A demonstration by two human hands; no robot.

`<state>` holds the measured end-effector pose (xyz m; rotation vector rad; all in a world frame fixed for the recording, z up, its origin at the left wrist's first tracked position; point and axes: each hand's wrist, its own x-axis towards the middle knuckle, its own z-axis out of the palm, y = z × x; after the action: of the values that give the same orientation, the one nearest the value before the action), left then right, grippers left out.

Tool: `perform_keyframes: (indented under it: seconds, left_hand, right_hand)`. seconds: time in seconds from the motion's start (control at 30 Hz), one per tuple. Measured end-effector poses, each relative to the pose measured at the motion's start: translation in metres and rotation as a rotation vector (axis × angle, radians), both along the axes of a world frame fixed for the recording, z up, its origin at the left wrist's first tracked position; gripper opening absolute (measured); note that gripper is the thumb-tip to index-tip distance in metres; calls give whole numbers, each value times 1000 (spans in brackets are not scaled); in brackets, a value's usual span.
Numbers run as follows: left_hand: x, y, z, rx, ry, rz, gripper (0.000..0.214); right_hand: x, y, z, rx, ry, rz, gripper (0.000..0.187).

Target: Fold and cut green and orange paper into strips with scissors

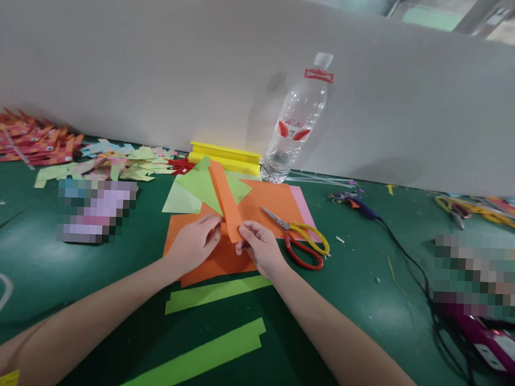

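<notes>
A folded strip of orange paper (225, 203) slants up and away from me, raised over a stack of paper. At its near end, my right hand (261, 247) pinches the strip between thumb and fingers. My left hand (195, 241) is closed at the strip's left edge, its fingertips curled against the paper and partly hidden. Under the hands lie orange sheets (177, 229), with light green sheets (189, 184) behind. Scissors (304, 240) with one red and one yellow handle rest on the orange paper, right of my right hand. Two green paper strips (208, 350) lie nearer to me.
A clear plastic bottle (292, 126) stands at the back beside a folded yellow piece (225, 157). Paper scraps (114, 161) and orange-red woven pieces (33, 140) are heaped back left. A blurred phone-like object (98, 211) lies left. On the right are a corded tool (363, 208) and a magenta power strip (481, 339).
</notes>
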<state>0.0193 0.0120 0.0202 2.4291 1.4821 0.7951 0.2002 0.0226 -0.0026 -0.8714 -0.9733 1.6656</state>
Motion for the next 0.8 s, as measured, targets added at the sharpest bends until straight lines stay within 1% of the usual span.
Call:
perform_keyframes:
  seconds: [0.03,0.1,0.17,0.23,0.33,0.43,0.53,0.6,0.7,0.8]
  left_hand:
    - [-1,-5,-1,-76,-114,-43,25]
    - [-4,-13,-2,-187,-266,-69,31]
    - [-7,-17,-4,-260,-348,-52,35]
    - [-8,-16,-5,-297,-394,-36,38]
    - [-7,-11,-5,-315,-418,-57,41]
    - [-6,-8,-5,-351,-423,-83,40]
    - [-6,-7,-7,-369,-388,-86,39]
    - [-6,-6,-10,-365,-350,-88,41]
    - [-7,-5,-13,-356,-315,-76,44]
    - [-8,-4,-14,-369,-304,-48,44]
  right_hand:
    - [0,0,-1,6,-9,8,32]
    - [-1,-1,-2,18,-36,33,32]
    - [-2,-2,-3,28,-69,46,32]
    - [-3,-4,-1,35,-79,31,32]
    - [-4,-5,1,49,-68,-12,33]
    - [-4,-6,3,108,-112,-5,31]
    - [-3,-6,1,190,-170,-6,27]
    - [-3,-6,0,206,-186,-9,26]
    - [-3,-7,0,189,-211,30,28]
    - [-3,-9,4,199,-314,120,28]
